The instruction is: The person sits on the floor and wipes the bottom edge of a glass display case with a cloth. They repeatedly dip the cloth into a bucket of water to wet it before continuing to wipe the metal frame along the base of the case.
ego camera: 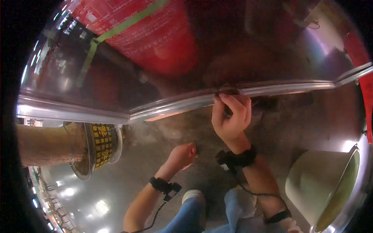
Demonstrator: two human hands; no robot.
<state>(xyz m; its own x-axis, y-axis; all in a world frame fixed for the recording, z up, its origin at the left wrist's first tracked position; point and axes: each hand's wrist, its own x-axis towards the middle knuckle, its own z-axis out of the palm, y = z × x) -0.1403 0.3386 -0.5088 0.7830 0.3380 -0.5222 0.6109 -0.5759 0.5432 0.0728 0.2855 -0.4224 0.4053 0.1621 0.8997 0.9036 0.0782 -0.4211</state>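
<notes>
My right hand [231, 116] is raised to a metal edge strip [180, 103] below a dark, glossy panel [233, 61]. Its fingers are curled and the fingertips meet in front of the strip, beside a small dark patch. I cannot tell whether they grip anything there. My left hand [180, 157] hangs lower over the floor, loosely closed, with nothing seen in it. In or behind the panel shows a large red object [154, 38] bearing pale writing, crossed by a green strip [131, 21].
To the left, a thick trunk [49, 145] stands in a pot [100, 145] with a black and yellow pattern. On the right is a pale, wide-mouthed container [314, 183]. A red strip [365, 99] runs along the far right. A cable [259, 193] hangs along my right forearm.
</notes>
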